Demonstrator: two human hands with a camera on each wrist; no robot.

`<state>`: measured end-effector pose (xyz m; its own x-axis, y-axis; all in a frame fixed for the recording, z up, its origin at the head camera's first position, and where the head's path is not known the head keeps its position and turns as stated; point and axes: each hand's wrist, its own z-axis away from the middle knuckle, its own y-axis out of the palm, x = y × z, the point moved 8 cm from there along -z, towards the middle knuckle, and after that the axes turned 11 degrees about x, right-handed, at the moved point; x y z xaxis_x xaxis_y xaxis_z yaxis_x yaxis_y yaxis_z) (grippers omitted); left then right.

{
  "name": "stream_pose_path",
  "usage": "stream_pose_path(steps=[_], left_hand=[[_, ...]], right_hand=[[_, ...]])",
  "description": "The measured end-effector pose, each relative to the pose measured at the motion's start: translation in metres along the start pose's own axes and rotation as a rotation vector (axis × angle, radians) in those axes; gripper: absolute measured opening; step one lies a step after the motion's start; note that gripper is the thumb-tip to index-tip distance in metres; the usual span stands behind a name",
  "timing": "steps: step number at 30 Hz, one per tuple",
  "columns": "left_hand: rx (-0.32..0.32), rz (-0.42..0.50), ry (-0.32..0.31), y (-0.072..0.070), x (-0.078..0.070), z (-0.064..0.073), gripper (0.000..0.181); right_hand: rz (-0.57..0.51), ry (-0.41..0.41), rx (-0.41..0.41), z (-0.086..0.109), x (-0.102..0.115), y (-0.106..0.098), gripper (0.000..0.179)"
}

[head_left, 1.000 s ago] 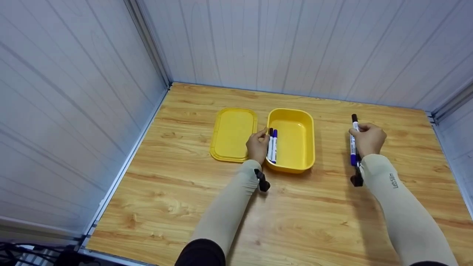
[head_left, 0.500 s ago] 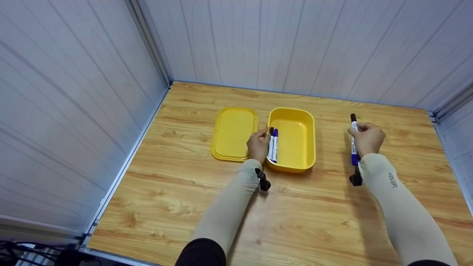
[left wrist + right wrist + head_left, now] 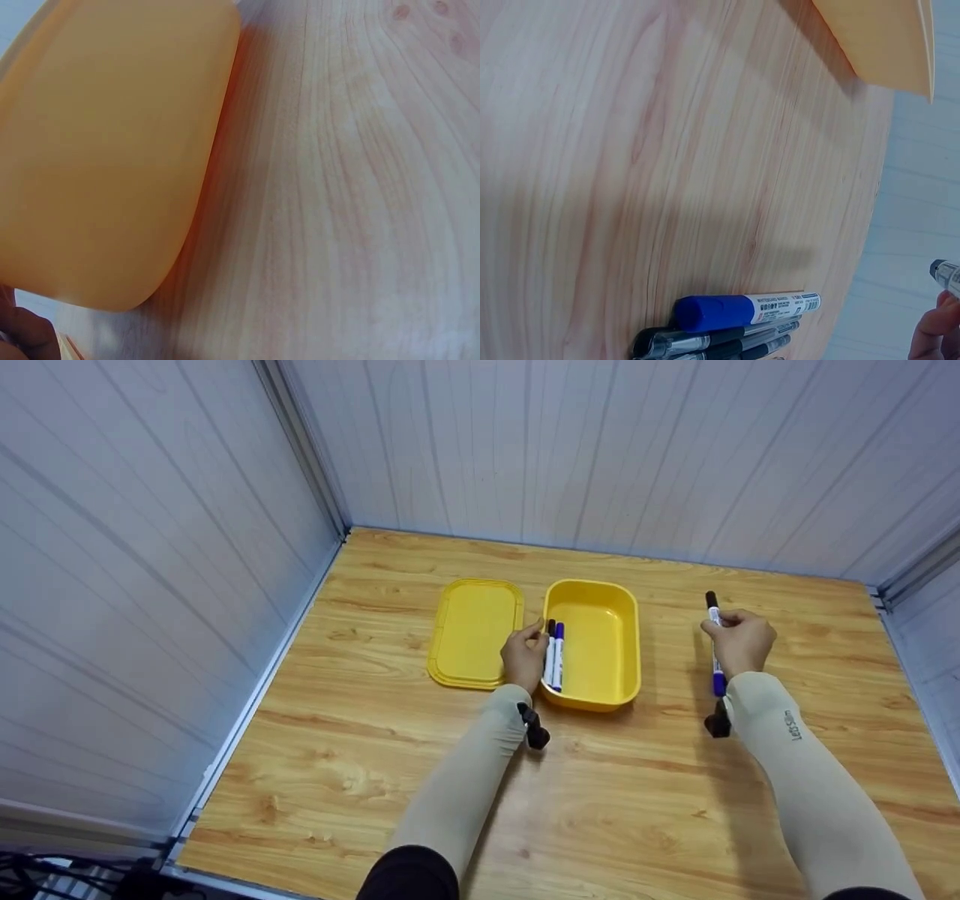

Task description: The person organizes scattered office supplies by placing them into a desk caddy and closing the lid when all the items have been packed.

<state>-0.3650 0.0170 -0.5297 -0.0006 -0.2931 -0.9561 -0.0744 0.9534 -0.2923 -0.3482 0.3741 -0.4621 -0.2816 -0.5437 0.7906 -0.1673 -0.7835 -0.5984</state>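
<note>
With my right hand (image 3: 742, 643) I'm pinching the marker (image 3: 713, 616) between fingers, right of the box (image 3: 592, 703); my left hand (image 3: 523, 655) is pinching the box's rim. I'm expecting a light, stiff, slightly slippery barrel, so I'm favouring a mid-length hold.

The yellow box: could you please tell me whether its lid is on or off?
Off: the yellow lid lies beside the yellow box, whose open top shows markers inside.

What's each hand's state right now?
Left hand: closed, pinching the rim of the yellow rounded-rectangular plastic box.
Right hand: closed, holding a white cylindrical marker with a black cap.
</note>
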Motion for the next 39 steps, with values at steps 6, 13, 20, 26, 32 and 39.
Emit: stream_pose_path(steps=[6,13,20,26,32,39], left_hand=[[0.011,0.006,-0.023,0.003,0.005,0.002,0.031],[-0.005,0.01,0.002,0.003,0.005,0.001,0.03],[-0.011,-0.016,0.015,0.002,0.003,0.0,0.03],[-0.017,-0.04,0.026,0.001,0.001,-0.001,0.031],[-0.008,-0.022,0.013,0.002,0.002,-0.002,0.03],[-0.004,0.015,-0.008,0.001,0.003,-0.003,0.03]], right_hand=[[-0.003,0.014,0.005,0.002,-0.003,0.005,0.042],[-0.008,-0.007,-0.009,0.003,-0.001,0.007,0.038],[0.002,-0.022,-0.02,0.001,0.002,0.008,0.037],[0.01,-0.037,-0.05,0.002,0.006,0.008,0.035],[-0.003,-0.035,-0.046,0.001,0.008,0.01,0.036],[-0.015,-0.03,-0.018,0.001,0.013,0.013,0.036]])
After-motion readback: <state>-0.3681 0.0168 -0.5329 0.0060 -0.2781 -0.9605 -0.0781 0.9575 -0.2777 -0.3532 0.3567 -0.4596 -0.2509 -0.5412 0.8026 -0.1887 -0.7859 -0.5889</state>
